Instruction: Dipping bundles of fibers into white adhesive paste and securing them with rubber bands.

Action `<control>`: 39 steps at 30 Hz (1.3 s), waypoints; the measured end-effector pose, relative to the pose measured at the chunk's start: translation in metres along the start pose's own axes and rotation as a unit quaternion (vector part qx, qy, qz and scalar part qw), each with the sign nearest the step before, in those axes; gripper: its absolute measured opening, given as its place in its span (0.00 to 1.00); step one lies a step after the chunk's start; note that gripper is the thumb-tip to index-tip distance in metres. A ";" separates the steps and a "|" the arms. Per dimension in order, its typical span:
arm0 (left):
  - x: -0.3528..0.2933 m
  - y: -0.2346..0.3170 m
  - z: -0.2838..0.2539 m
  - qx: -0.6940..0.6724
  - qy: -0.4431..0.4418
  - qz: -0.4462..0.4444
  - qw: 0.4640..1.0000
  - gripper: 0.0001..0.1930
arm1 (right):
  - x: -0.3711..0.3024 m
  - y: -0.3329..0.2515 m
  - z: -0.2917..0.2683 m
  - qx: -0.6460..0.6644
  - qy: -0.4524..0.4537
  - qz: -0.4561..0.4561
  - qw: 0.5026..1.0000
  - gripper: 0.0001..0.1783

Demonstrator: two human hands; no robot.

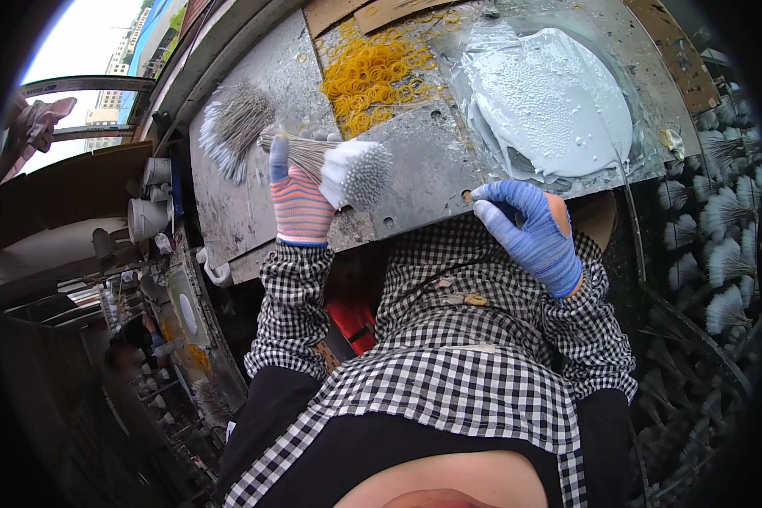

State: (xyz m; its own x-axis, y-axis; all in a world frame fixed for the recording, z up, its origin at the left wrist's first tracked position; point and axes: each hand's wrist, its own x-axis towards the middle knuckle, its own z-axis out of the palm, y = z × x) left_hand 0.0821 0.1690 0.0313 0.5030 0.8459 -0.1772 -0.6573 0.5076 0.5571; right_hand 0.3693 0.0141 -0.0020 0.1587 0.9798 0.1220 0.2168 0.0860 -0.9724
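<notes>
My left hand (300,203), in a striped pink and grey glove, is closed round a bundle of thin grey sticks (300,155). Their thick white-coated ends (356,173) fan out to the right above the metal table (423,152). Part of my grip is hidden behind the bundle. My right hand (529,229), in a blue glove, hovers by the table's front edge, fingers bent and a gap between thumb and fingers. Nothing shows in it. Beyond the left hand lies another pile of white-tipped sticks (233,127).
Yellow rubber bands (372,72) are heaped at the back of the table. A broad pool of thick white liquid (550,102) covers its right part. Several white-tipped bundles (724,254) stand on the right. White buckets (146,218) are on the left, with another person (135,339) farther off.
</notes>
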 end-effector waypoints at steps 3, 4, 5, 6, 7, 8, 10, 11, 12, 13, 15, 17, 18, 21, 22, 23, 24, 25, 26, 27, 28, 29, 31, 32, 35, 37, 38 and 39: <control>0.007 -0.010 -0.001 -0.015 0.146 -0.057 0.987 0.14 | 0.012 -0.016 -0.005 0.015 -0.016 0.013 1.000 0.11; 0.008 -0.014 0.000 -0.017 0.145 -0.062 0.987 0.14 | 0.015 -0.018 -0.006 0.012 -0.013 0.016 1.000 0.11; 0.009 -0.017 -0.001 -0.014 0.139 -0.044 0.989 0.13 | 0.019 -0.019 -0.006 0.030 -0.022 0.022 0.999 0.11; 0.009 -0.021 -0.001 -0.012 0.132 -0.025 0.991 0.13 | 0.023 -0.019 -0.005 0.047 -0.031 0.029 0.998 0.11; 0.010 -0.022 0.006 0.014 0.161 -0.015 0.987 0.15 | 0.026 -0.021 -0.004 0.073 -0.027 0.033 0.996 0.11; 0.010 -0.024 0.008 0.012 0.162 -0.018 0.987 0.15 | 0.031 -0.022 -0.002 0.071 -0.026 0.036 0.996 0.11; 0.010 -0.028 0.011 -0.080 0.161 -0.044 0.983 0.19 | 0.041 -0.024 0.000 0.084 -0.047 0.020 0.995 0.12; 0.011 -0.029 0.014 -0.078 0.157 -0.047 0.983 0.24 | 0.047 -0.022 0.002 0.090 -0.067 0.032 0.993 0.13; 0.012 -0.030 0.017 -0.080 0.157 -0.051 0.983 0.24 | 0.052 -0.021 0.004 0.088 -0.065 0.035 0.993 0.13; 0.010 -0.031 0.020 -0.061 0.134 -0.047 0.988 0.25 | 0.057 -0.021 0.007 0.113 -0.093 0.032 0.989 0.14; 0.011 -0.033 0.018 -0.034 0.099 -0.039 0.994 0.30 | 0.070 -0.020 0.010 0.142 -0.174 0.036 0.974 0.15; 0.009 -0.034 0.022 -0.006 0.091 -0.025 0.996 0.32 | 0.078 -0.027 0.011 0.115 -0.216 0.039 0.969 0.14; 0.008 -0.035 0.024 0.024 0.080 -0.011 0.996 0.35 | 0.082 -0.028 0.013 0.089 -0.256 0.039 0.962 0.14; 0.011 -0.035 0.026 0.075 0.032 0.009 0.997 0.40 | 0.089 -0.024 0.022 0.030 -0.281 -0.005 0.959 0.16; 0.013 -0.036 0.026 0.097 -0.006 0.017 0.995 0.40 | 0.091 -0.025 0.023 -0.016 -0.292 -0.026 0.956 0.17; 0.016 -0.037 0.023 0.111 -0.021 0.022 0.993 0.42 | 0.092 -0.019 0.029 -0.031 -0.293 -0.025 0.955 0.17; 0.017 -0.038 0.023 0.108 -0.021 0.020 0.994 0.42 | 0.092 -0.019 0.030 -0.032 -0.293 -0.022 0.955 0.17; 0.018 -0.038 0.025 0.124 -0.032 0.026 0.991 0.43 | 0.093 -0.020 0.032 -0.043 -0.299 -0.008 0.953 0.17; 0.019 -0.038 0.026 0.140 -0.044 0.033 0.989 0.45 | 0.093 -0.021 0.033 -0.055 -0.305 0.007 0.951 0.18; 0.020 -0.039 0.026 0.138 -0.043 0.032 0.989 0.45 | 0.092 -0.022 0.032 -0.055 -0.306 0.009 0.950 0.18; 0.021 -0.041 0.025 0.146 -0.049 0.034 0.988 0.45 | 0.091 -0.022 0.032 -0.053 -0.305 0.015 0.951 0.18; 0.022 -0.043 0.024 0.153 -0.055 0.036 0.986 0.46 | 0.090 -0.022 0.031 -0.050 -0.305 0.021 0.951 0.18; 0.024 -0.045 0.028 0.164 -0.045 0.040 0.985 0.46 | 0.091 -0.026 0.029 -0.051 -0.315 0.044 0.947 0.18; 0.026 -0.047 0.029 0.178 -0.036 0.045 0.982 0.46 | 0.091 -0.027 0.029 -0.051 -0.324 0.065 0.942 0.18; 0.035 -0.050 0.024 0.191 -0.060 0.060 0.978 0.45 | 0.091 -0.030 0.028 -0.072 -0.308 0.051 0.947 0.17; 0.037 -0.053 0.029 0.196 -0.078 0.081 0.974 0.44 | 0.093 -0.026 0.027 -0.057 -0.305 0.062 0.949 0.16; 0.039 -0.054 0.030 0.195 -0.079 0.080 0.974 0.44 | 0.093 -0.023 0.027 -0.041 -0.302 0.070 0.950 0.16; 0.041 -0.054 0.032 0.196 -0.081 0.090 0.973 0.44 | 0.092 -0.021 0.026 -0.042 -0.302 0.071 0.950 0.16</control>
State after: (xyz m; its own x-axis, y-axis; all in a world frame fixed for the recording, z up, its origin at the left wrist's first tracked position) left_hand 0.1565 0.1712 0.0192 0.5018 0.8625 0.0650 -0.4952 0.2249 0.8392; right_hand 0.3541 0.1075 0.0241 -0.3839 0.9077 -0.1695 0.3145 -0.0441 -0.9482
